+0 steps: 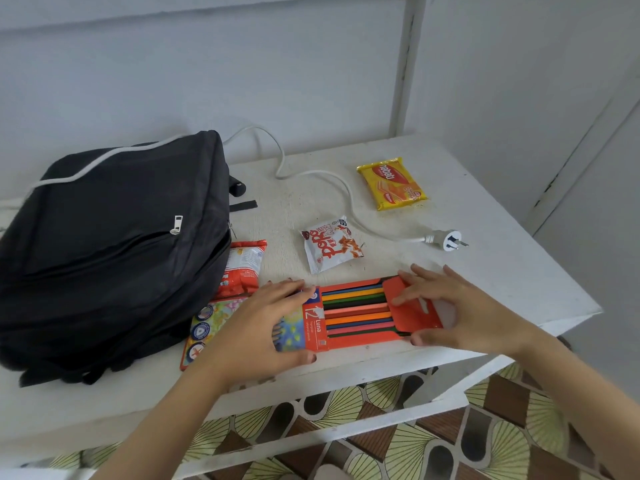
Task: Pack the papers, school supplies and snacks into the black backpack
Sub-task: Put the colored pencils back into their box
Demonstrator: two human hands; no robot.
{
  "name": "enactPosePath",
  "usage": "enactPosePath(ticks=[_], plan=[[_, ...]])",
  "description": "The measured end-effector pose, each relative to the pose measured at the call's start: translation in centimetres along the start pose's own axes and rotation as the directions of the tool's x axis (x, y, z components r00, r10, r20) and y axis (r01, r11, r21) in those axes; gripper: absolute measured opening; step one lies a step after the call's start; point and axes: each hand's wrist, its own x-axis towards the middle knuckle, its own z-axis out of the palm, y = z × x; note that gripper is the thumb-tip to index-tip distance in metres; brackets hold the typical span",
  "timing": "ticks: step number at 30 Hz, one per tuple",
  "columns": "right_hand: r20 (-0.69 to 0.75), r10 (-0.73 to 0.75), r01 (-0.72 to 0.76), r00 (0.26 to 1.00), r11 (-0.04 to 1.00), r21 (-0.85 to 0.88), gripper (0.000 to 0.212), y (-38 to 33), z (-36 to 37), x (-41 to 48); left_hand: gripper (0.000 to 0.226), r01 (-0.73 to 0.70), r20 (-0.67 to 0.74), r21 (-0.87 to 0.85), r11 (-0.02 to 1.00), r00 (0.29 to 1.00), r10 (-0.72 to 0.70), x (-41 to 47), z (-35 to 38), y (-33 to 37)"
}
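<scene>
Two hands held the open pencil box (356, 313) at the table's (502, 271) near edge: the left hand (263, 327) gripped its left end, and the right hand (450, 306) clasped the right end, fingers over the orange flap (412, 310). To the left lay the black backpack (114, 244), with a red packet (242, 268) beside it. Farther back lay a white snack packet (330, 245) and a yellow wafer pack (391, 183).

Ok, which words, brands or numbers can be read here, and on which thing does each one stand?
"nabati": on the yellow wafer pack, upside down.
"12": on the orange pencil box.
"Luna": on the same box; the print under it is too small.
Red letters on the white snack packet: upside down, unclear.
Print on the red and white packet beside the black backpack: too small.
</scene>
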Motion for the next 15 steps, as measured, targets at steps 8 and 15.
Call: enactPosePath(ticks=[8,15], plan=[[0.018,-0.103,0.104,0.994,0.995,0.0,0.059,0.12,-0.43,-0.19,0.076,-0.044,0.025,-0.044,0.998,0.999,0.045,-0.41,-0.43,0.07],[0.065,-0.072,0.076,0.995,0.995,-0.067,0.055,1.0,0.29,-0.55,0.067,-0.068,0.049,0.004,0.998,0.997,0.067,-0.57,-0.44,-0.13]])
